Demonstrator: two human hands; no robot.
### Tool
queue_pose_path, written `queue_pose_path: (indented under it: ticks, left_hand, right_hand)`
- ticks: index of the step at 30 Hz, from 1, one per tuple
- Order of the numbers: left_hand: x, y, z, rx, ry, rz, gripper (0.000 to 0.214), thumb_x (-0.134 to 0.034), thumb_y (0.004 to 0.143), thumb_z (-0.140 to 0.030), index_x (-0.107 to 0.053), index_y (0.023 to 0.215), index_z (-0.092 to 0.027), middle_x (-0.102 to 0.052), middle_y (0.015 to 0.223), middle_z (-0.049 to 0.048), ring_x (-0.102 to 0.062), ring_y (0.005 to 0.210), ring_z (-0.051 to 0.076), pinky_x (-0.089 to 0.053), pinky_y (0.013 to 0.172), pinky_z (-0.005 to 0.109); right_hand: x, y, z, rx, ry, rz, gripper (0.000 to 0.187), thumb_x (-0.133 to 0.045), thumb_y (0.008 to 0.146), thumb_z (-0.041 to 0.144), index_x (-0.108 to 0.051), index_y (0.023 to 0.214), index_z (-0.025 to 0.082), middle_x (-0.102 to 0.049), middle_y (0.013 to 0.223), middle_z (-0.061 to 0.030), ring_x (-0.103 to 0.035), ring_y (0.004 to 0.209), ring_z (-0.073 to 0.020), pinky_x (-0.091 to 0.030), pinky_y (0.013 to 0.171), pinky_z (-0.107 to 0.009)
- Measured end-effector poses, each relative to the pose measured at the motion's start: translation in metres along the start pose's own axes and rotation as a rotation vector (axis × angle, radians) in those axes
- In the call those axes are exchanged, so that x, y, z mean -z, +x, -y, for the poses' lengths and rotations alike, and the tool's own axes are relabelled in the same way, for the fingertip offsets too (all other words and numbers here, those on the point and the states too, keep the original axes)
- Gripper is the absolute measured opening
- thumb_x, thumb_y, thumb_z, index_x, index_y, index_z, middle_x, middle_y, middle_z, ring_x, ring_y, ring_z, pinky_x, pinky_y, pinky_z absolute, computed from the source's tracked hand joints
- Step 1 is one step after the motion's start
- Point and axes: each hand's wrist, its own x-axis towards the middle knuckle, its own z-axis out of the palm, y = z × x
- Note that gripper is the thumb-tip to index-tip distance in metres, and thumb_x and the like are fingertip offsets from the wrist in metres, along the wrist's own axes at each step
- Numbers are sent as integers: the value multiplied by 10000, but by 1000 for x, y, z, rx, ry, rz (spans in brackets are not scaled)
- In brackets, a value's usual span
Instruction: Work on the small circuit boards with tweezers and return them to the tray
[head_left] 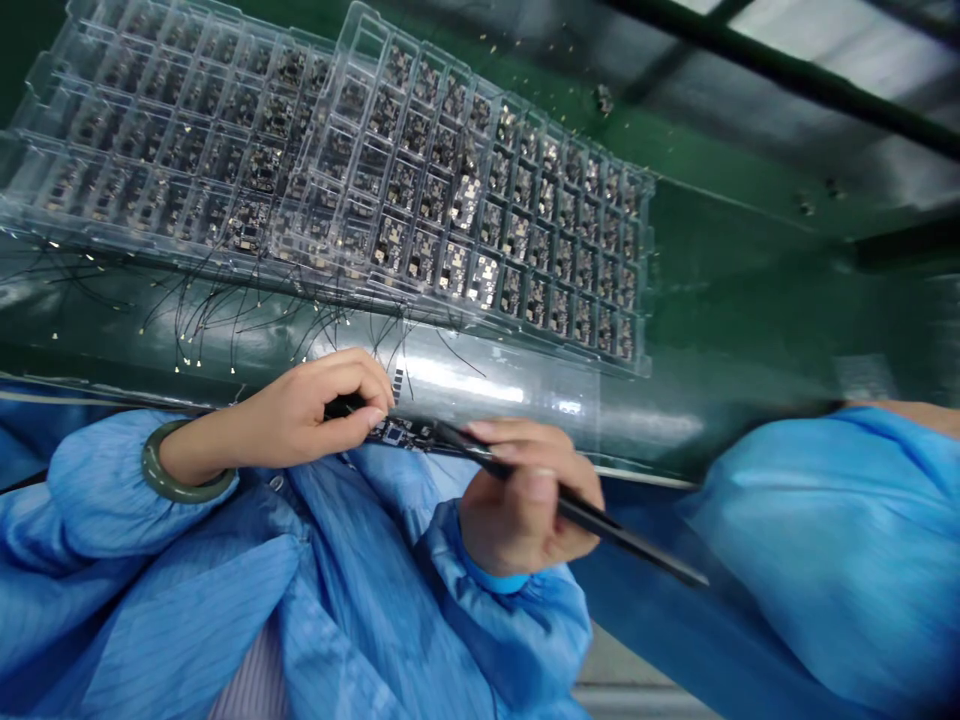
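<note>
My left hand [315,415] is closed in a pinch on a small dark circuit board [394,432] at the near edge of the green bench [735,300]. My right hand [525,500] grips black tweezers [585,515] like a pen, with the tip resting on that board. Both arms wear blue sleeves, and a green bangle [184,480] sits on my left wrist. Just beyond my hands lie several thin black wires [225,320] with gold ends.
Two clear plastic trays [352,60] with many small cells holding circuit boards lie overlapping across the bench beyond the wires. Another person's blue sleeve [840,540] is at the right. A dark metal frame bar [787,70] crosses the top right.
</note>
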Motion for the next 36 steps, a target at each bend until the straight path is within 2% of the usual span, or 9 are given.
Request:
queue_pose_path:
  ticks: [2, 3, 7, 9, 15, 20, 23, 30, 36]
  left_hand:
    - [0, -1, 1, -23, 2, -51, 83, -518, 903, -116, -573, 863, -162, -619, 892, 49, -595, 867, 138, -485, 802, 269]
    - [0, -1, 2, -33, 9, -79, 77, -522, 902, -117, -575, 868, -162, -616, 886, 47, -593, 863, 138, -484, 799, 271]
    - [-2, -4, 5, -61, 32, -141, 57, -535, 902, -126, -575, 876, -157, -604, 889, 47, -583, 847, 134, -487, 755, 260]
    - [-2, -5, 6, -64, 21, -152, 55, -536, 902, -127, -575, 873, -154, -597, 900, 48, -577, 824, 127, -485, 708, 242]
    - [-3, -4, 4, -69, -16, -180, 58, -604, 882, -181, -578, 838, -152, -588, 855, 40, -561, 766, 115, -466, 630, 208]
    - [-6, -7, 6, 83, -156, -134, 49, -558, 916, -204, -552, 909, -156, -574, 799, 9, -547, 615, 79, -446, 519, 180]
    - [-6, -8, 7, 86, -175, -126, 98, -545, 927, -210, -552, 1011, -162, -590, 802, -1, -540, 566, 63, -443, 498, 169]
    - [0, -7, 5, 41, 32, -13, 85, -498, 945, -200, -572, 931, -161, -592, 784, -5, -517, 585, 66, -410, 535, 182]
    - [0, -10, 1, 116, -130, -77, 122, -441, 976, -227, -524, 910, -169, -522, 744, -26, -543, 593, 71, -430, 542, 180]
  right_hand:
    - [-4, 0, 2, -58, 80, -192, 265, -426, 929, 264, -587, 721, 232, -663, 780, -37, -622, 693, -184, -499, 606, -348]
    - [-5, 0, 3, -118, 103, -197, 255, -425, 934, 250, -604, 756, 224, -671, 829, -42, -612, 682, -171, -491, 590, -329]
    - [-9, -2, 8, -336, -31, 261, 143, -518, 933, 262, -650, 977, 225, -697, 869, -14, -600, 631, -119, -489, 566, -256]
    - [-11, -4, 9, -313, -90, 350, 87, -581, 905, 243, -656, 944, 226, -701, 809, 10, -636, 680, -121, -518, 629, -243]
    - [-17, -4, 9, -214, -86, 307, 99, -625, 876, 185, -671, 941, 245, -723, 827, 26, -667, 697, -114, -527, 637, -216]
    - [-16, -6, 8, -117, -96, 299, 135, -637, 861, 171, -683, 960, 252, -719, 790, 21, -666, 661, -120, -529, 598, -224]
    - [-16, -6, 6, -106, -102, 304, 145, -629, 863, 161, -678, 966, 251, -713, 786, 14, -664, 661, -128, -531, 594, -233]
    - [-15, -5, 5, -77, -118, 349, 128, -629, 859, 160, -665, 946, 247, -694, 757, 19, -645, 644, -121, -525, 595, -230]
    - [-13, -9, 2, -170, -12, 316, 265, -668, 838, 178, -653, 1086, 271, -695, 775, 26, -638, 621, -113, -516, 568, -220]
